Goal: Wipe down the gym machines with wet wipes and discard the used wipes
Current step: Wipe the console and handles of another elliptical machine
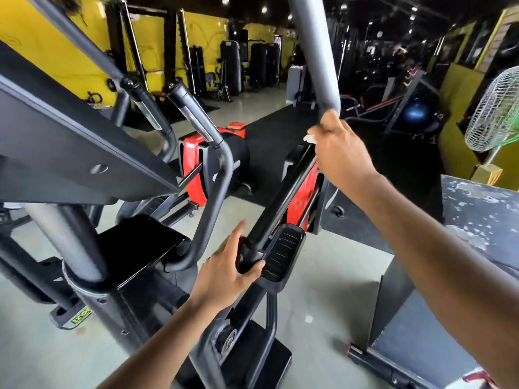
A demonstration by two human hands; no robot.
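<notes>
Wiping is the job here, and the right hand [341,148] has the white wet wipe [311,138] bunched under its curled fingers, pressed where the grey upright handlebar [314,51] meets the black sloping arm [283,192] of the machine — only a small corner of the wipe peeks out at the thumb side, so how much cloth is actually on the metal cannot be told. To do this stroke well, the person would want the wipe wrapped round the tube rather than dabbed on one face, then drawn along its length in one steady pull, turning the cloth to a fresh side as it greys. The left hand [230,272] is low and near, thumb hooked under and fingers loosely laid over the black joint [250,255] at the bottom of that same sloping arm, just beside the ribbed foot pedal [283,252] — a bracing hold, by the look of it, which should stop the linkage swinging while the other hand scrubs. The right forearm comes in from the lower right, stretched well forward and up, wrist bent down over the bar; the left forearm rises from the bottom edge, far less extended. No bin for the used wipe shows, and a pedestal fan [494,113] stands off to the right.
</notes>
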